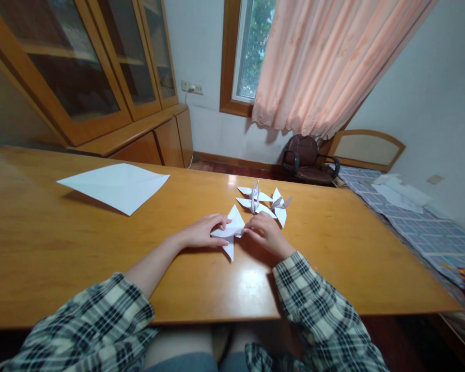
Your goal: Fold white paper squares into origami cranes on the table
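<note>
A white folded paper crane (235,225) is held between my two hands, just above the middle of the wooden table. My left hand (203,232) grips it from the left, thumb below and fingers above, around its left point. With thumb and fingers pinched together, my right hand (266,231) holds its right end; the fingers partly hide that end. The crane's wings spread up and down in the view. Just beyond my right hand stand several finished paper cranes, among them one crane (279,204) at the right and another crane (254,194) at the back.
A large creased white paper sheet (118,187) lies on the table (170,294) at the left. Glass-doored cabinets (127,57) rise behind it. Beyond the far edge are a brown armchair (303,155) and a pink curtain (325,62); a bed (422,217) is at the right.
</note>
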The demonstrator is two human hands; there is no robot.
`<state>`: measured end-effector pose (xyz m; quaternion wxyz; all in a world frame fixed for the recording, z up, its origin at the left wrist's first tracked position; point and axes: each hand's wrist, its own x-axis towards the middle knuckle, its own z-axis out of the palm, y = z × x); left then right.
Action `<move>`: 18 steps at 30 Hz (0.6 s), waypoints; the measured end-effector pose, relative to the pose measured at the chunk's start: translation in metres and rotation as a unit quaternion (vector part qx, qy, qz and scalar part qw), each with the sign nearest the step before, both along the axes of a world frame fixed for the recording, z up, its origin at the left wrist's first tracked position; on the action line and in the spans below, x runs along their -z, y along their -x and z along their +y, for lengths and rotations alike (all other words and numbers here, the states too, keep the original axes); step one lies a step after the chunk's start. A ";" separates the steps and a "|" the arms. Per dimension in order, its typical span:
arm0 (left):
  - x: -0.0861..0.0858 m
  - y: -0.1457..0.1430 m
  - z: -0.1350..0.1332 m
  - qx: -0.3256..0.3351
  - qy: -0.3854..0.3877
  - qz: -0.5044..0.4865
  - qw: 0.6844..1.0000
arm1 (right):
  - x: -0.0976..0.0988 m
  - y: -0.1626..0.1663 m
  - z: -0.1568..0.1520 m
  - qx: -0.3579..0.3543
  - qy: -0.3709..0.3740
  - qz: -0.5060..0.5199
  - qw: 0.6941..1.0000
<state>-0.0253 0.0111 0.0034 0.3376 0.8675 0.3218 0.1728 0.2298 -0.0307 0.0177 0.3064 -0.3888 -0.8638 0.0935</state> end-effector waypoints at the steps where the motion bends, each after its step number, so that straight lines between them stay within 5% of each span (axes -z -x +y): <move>1: 0.000 0.000 0.000 -0.002 -0.004 -0.005 1.000 | 0.000 0.000 0.000 -0.001 0.002 0.000 1.000; 18: 0.011 -0.014 -0.004 -0.125 -0.069 0.001 0.990 | 0.003 0.000 -0.001 0.024 0.064 -0.073 0.995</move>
